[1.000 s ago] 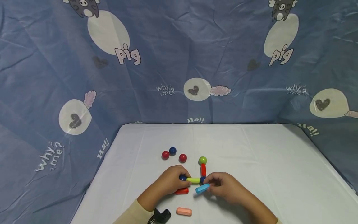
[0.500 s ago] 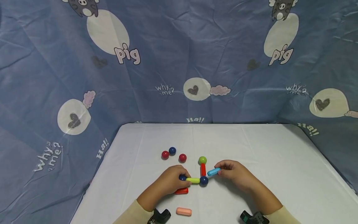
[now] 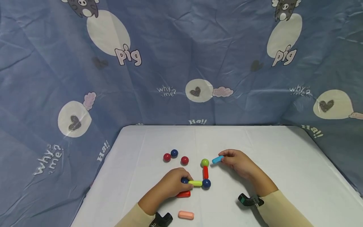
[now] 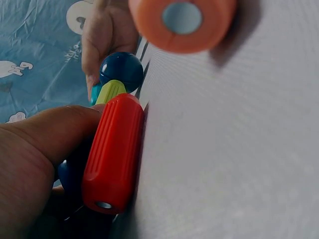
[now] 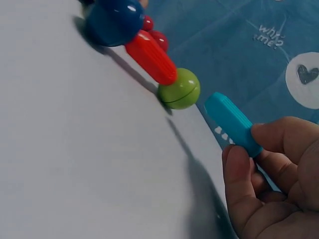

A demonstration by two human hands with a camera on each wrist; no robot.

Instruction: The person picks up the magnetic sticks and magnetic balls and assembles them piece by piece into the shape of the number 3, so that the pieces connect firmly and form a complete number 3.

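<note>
In the head view my left hand [image 3: 173, 183] grips a dark blue ball [image 3: 184, 180], partly hidden by the fingers. A yellow-green magnetic rod [image 3: 195, 183] joins it to another dark blue ball [image 3: 206, 184], from which a red rod [image 3: 205, 172] runs back to a green ball [image 3: 204, 162]. My right hand [image 3: 238, 162] pinches a light blue magnetic rod [image 5: 232, 122] by one end. Its free end points at the green ball, with a gap between them in the right wrist view. Close by my left thumb lies a loose red rod [image 4: 114, 154].
Behind the left hand sit two red balls [image 3: 167, 157] [image 3: 184, 160] and a dark blue ball [image 3: 174, 153]. An orange-pink rod [image 3: 186, 215] lies near the front of the white table [image 3: 272, 157]. A blue patterned cloth [image 3: 158, 63] hangs behind.
The right hand has carried the light blue rod from in front of the joined pieces back and rightward to beside the green ball. My left hand stays in place.
</note>
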